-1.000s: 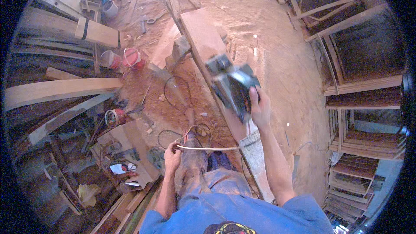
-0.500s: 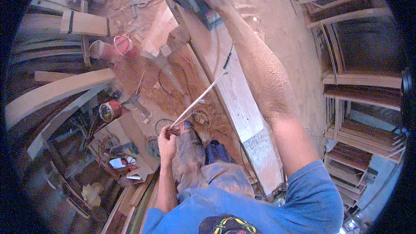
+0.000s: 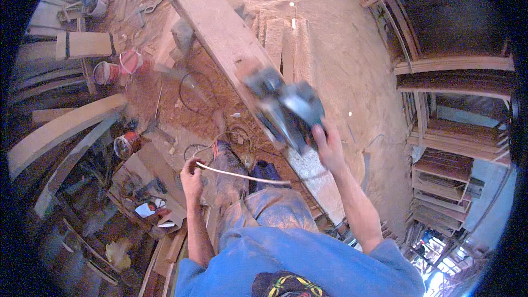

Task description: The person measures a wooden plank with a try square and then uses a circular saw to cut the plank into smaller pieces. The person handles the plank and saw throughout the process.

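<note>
A long wooden board (image 3: 223, 30) slants from the far left toward me. Its far stretch is smooth and pinkish, while the near end looks whitish and rough. On top of it rests a dark power planer (image 3: 291, 111), smeared by motion. My right hand (image 3: 330, 151) is closed on the planer's rear handle. Off to the left, beside my leg, my left hand (image 3: 191, 181) pinches a pale power cable (image 3: 239, 175), which curves across my lap toward the tool. The planer's underside is hidden against the board.
Shavings and offcuts cover the floor around the board. To the left are red buckets (image 3: 131, 62), a curved timber (image 3: 66, 126) and a cluttered low box (image 3: 146, 187). Wood stacks (image 3: 456, 137) line the right side. Several planks (image 3: 286, 44) lie beyond the board.
My right hand has drawn the planer back along the board, from its far part to near me. The cable has swung down and slackened. My left hand has shifted slightly left, still holding it.
</note>
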`<state>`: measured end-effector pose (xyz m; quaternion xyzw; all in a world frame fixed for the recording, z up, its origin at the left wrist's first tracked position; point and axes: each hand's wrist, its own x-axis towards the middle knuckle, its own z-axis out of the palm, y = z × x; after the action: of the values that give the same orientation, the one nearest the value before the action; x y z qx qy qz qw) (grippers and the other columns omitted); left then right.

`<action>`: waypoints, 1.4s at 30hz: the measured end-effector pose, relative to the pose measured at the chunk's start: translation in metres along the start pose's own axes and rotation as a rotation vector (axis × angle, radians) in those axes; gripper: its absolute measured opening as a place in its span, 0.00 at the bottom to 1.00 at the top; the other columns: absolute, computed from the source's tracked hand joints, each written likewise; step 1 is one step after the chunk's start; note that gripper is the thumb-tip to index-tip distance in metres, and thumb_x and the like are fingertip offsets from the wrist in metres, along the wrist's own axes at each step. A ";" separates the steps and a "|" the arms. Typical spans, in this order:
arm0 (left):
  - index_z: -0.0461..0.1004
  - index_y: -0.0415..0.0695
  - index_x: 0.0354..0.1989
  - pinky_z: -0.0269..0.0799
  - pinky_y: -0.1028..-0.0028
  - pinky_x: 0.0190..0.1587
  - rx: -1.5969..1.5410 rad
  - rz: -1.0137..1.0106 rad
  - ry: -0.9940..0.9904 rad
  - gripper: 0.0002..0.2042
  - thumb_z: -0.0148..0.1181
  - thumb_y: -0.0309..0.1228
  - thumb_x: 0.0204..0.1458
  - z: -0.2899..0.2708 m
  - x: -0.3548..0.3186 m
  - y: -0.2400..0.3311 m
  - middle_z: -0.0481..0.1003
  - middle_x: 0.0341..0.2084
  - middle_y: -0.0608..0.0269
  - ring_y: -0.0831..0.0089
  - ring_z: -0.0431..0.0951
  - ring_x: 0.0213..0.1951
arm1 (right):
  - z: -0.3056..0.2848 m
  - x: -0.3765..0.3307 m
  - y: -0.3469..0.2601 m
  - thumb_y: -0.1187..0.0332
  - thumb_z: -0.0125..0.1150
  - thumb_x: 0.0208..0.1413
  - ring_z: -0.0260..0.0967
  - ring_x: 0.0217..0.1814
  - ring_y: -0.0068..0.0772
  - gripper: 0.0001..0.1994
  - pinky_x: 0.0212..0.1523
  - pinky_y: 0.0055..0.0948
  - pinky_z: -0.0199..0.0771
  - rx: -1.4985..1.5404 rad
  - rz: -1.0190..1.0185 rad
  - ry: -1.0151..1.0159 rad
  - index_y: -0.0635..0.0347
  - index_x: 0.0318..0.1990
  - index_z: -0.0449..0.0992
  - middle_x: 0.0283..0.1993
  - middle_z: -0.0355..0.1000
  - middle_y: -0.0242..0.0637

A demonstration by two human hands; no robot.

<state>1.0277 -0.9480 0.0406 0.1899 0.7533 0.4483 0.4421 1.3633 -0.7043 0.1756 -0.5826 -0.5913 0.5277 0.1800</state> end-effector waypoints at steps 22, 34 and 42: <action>0.75 0.36 0.46 0.76 0.71 0.50 0.181 -0.029 -0.130 0.17 0.47 0.16 0.48 0.031 -0.041 0.026 0.82 0.39 0.54 0.68 0.83 0.43 | -0.032 -0.069 0.053 0.51 0.54 0.67 0.68 0.28 0.24 0.23 0.31 0.28 0.69 0.100 -0.131 0.097 0.67 0.49 0.74 0.24 0.71 0.32; 0.73 0.34 0.48 0.76 0.71 0.49 0.229 -0.128 -0.042 0.17 0.47 0.17 0.49 -0.022 0.011 0.070 0.82 0.38 0.54 0.68 0.84 0.43 | 0.054 0.143 -0.084 0.46 0.55 0.65 0.78 0.41 0.45 0.28 0.43 0.37 0.75 -0.093 -0.217 0.195 0.68 0.51 0.78 0.38 0.80 0.51; 0.71 0.34 0.51 0.76 0.70 0.50 0.169 -0.113 -0.042 0.18 0.48 0.18 0.50 -0.038 0.068 0.078 0.82 0.40 0.54 0.68 0.83 0.43 | 0.114 0.272 -0.190 0.40 0.52 0.63 0.78 0.47 0.55 0.31 0.47 0.43 0.74 -0.042 -0.261 0.182 0.64 0.49 0.79 0.41 0.79 0.56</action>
<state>0.9509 -0.8798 0.0808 0.1931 0.7886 0.3535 0.4646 1.1045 -0.4674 0.1814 -0.5499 -0.6540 0.4327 0.2875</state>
